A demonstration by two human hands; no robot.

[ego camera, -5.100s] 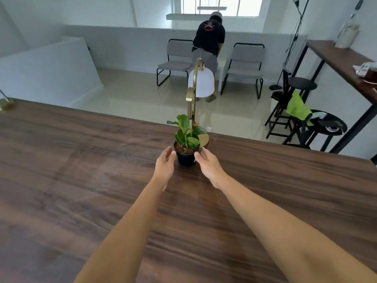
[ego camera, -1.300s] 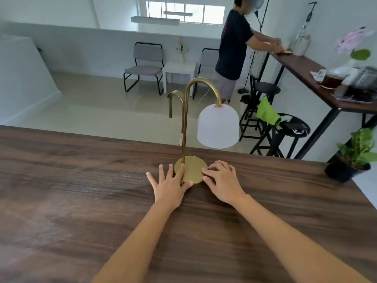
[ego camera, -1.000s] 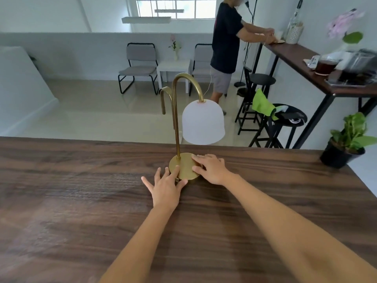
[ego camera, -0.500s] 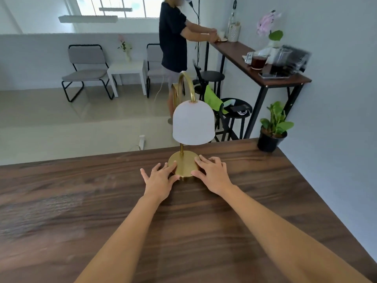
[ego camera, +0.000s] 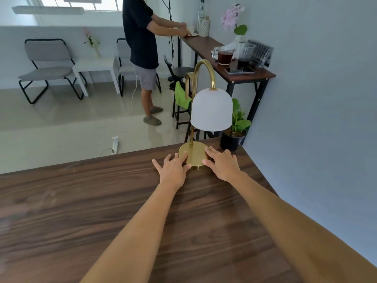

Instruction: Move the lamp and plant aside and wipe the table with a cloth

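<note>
A brass lamp [ego camera: 194, 155] with a white dome shade stands upright near the far right corner of the dark wooden table [ego camera: 122, 201]. My left hand [ego camera: 173, 170] presses its fingertips on the left rim of the round base. My right hand [ego camera: 223, 165] clasps the right rim, so the base sits between both hands. The potted plant [ego camera: 237, 127], green leaves in a black pot, stands at the table's far right corner just behind the lamp, partly hidden by the shade. A green cloth [ego camera: 182, 98] hangs on a black stool beyond the table's far edge.
A grey wall [ego camera: 316, 119] runs along the table's right edge. A person [ego camera: 140, 37] stands at a high side table [ego camera: 234, 75] carrying jugs and a flower. Chairs and a small white table [ego camera: 95, 66] stand on the floor beyond.
The plant went from the table's middle to the far right corner. Both hands then took the lamp base and slid the lamp rightward until it stands just in front of the plant.
</note>
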